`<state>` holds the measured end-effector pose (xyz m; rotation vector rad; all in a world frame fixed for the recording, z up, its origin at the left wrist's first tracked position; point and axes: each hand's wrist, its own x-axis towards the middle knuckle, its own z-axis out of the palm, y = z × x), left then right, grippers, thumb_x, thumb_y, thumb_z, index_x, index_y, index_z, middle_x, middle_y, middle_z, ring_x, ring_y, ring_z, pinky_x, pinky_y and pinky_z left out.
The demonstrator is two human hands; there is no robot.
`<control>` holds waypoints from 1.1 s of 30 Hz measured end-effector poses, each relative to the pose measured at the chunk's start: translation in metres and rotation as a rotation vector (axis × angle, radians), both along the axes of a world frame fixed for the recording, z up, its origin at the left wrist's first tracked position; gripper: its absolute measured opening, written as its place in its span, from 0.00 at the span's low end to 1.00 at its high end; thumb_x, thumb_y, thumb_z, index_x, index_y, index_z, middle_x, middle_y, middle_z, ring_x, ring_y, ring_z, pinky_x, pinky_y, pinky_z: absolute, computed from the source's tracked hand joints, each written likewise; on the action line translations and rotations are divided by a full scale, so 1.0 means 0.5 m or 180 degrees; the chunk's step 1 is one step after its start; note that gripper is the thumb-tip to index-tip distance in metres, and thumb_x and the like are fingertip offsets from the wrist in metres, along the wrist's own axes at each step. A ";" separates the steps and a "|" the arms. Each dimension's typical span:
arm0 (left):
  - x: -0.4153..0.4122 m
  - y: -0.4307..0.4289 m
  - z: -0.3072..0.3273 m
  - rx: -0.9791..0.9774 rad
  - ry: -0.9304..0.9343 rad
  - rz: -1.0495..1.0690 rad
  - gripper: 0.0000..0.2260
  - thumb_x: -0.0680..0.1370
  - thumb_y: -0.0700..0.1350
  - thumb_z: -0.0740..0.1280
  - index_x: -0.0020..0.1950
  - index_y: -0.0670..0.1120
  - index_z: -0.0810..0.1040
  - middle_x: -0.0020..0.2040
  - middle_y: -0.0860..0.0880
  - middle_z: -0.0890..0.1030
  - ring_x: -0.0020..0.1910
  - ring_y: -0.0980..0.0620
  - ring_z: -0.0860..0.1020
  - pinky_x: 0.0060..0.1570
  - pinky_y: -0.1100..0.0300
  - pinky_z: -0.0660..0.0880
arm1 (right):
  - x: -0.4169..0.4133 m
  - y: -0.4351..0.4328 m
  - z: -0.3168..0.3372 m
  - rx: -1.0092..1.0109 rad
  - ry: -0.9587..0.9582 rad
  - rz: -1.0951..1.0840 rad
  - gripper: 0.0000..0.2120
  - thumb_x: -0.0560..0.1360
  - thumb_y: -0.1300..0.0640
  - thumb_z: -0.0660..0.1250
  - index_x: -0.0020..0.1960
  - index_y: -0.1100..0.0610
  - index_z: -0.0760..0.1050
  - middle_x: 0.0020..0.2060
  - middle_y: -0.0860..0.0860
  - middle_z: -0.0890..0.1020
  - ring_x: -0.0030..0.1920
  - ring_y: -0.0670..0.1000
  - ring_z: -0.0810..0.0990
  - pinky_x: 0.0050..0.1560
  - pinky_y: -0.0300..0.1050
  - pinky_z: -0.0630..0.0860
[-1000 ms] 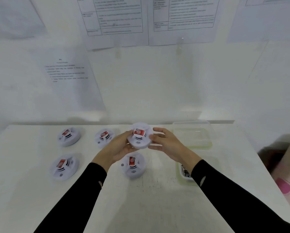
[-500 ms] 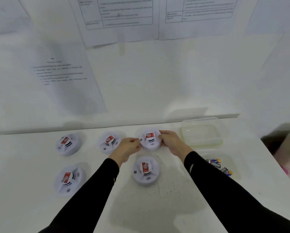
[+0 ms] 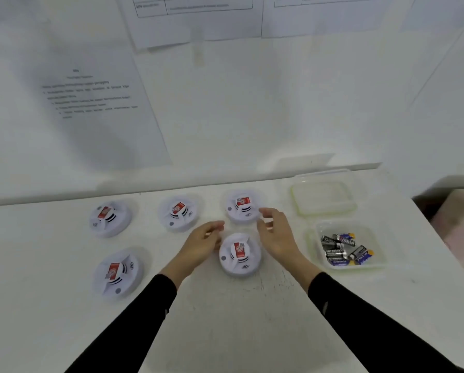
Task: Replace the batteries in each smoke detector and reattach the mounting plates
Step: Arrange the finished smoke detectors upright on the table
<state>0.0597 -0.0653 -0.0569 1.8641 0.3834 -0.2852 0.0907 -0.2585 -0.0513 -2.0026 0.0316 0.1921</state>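
Releasing the rear smoke detector (image 3: 243, 207), which is now sitting on the table (image 3: 225, 319), I am bringing my left hand (image 3: 202, 242) and right hand (image 3: 275, 235), both relaxed and empty, around the nearer smoke detector (image 3: 240, 254), probably the next unit.

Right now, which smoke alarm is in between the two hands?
The front right smoke detector, lying on the table between the left hand and the right hand. No other one has a hand on each side.
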 end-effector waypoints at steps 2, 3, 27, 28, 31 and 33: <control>-0.038 0.004 -0.008 -0.0065 -0.0044 -0.0224 0.17 0.83 0.37 0.58 0.70 0.50 0.74 0.64 0.50 0.79 0.61 0.53 0.78 0.59 0.66 0.73 | -0.076 -0.011 -0.012 0.0017 -0.0097 0.0148 0.18 0.77 0.50 0.67 0.64 0.47 0.69 0.60 0.46 0.74 0.57 0.47 0.73 0.57 0.38 0.68; -0.054 0.005 -0.010 -0.0163 -0.0074 -0.0292 0.19 0.82 0.36 0.58 0.71 0.50 0.73 0.65 0.50 0.78 0.61 0.54 0.77 0.56 0.70 0.72 | -0.105 -0.017 -0.019 -0.0061 -0.0124 0.0208 0.21 0.75 0.46 0.69 0.65 0.46 0.68 0.59 0.43 0.74 0.59 0.44 0.73 0.59 0.39 0.66; -0.142 -0.003 -0.041 0.0113 -0.0696 -0.0348 0.20 0.72 0.42 0.77 0.61 0.52 0.77 0.58 0.48 0.78 0.49 0.64 0.80 0.46 0.71 0.75 | -0.096 -0.077 -0.059 -0.1188 -0.0532 0.1516 0.45 0.61 0.42 0.80 0.73 0.44 0.64 0.70 0.43 0.69 0.72 0.45 0.60 0.70 0.43 0.55; -0.141 -0.005 -0.042 0.0152 -0.0724 -0.0350 0.19 0.72 0.42 0.78 0.59 0.54 0.77 0.57 0.48 0.78 0.49 0.64 0.79 0.46 0.70 0.76 | -0.089 -0.079 -0.062 -0.1226 -0.0584 0.1559 0.45 0.61 0.41 0.79 0.73 0.44 0.64 0.70 0.43 0.69 0.71 0.45 0.60 0.70 0.44 0.57; -0.141 -0.010 -0.048 0.0282 -0.0841 -0.0346 0.19 0.71 0.44 0.78 0.55 0.59 0.75 0.57 0.48 0.78 0.50 0.59 0.80 0.46 0.68 0.76 | -0.071 -0.085 -0.062 -0.1253 -0.0644 0.1685 0.46 0.60 0.41 0.80 0.73 0.44 0.64 0.68 0.42 0.69 0.68 0.42 0.61 0.68 0.43 0.57; -0.140 -0.010 -0.056 0.0306 -0.0874 -0.0305 0.19 0.70 0.47 0.78 0.57 0.59 0.75 0.58 0.49 0.77 0.51 0.57 0.80 0.46 0.67 0.77 | -0.062 -0.085 -0.061 -0.1169 -0.0646 0.1740 0.45 0.60 0.42 0.80 0.73 0.43 0.64 0.65 0.39 0.70 0.65 0.41 0.61 0.66 0.41 0.57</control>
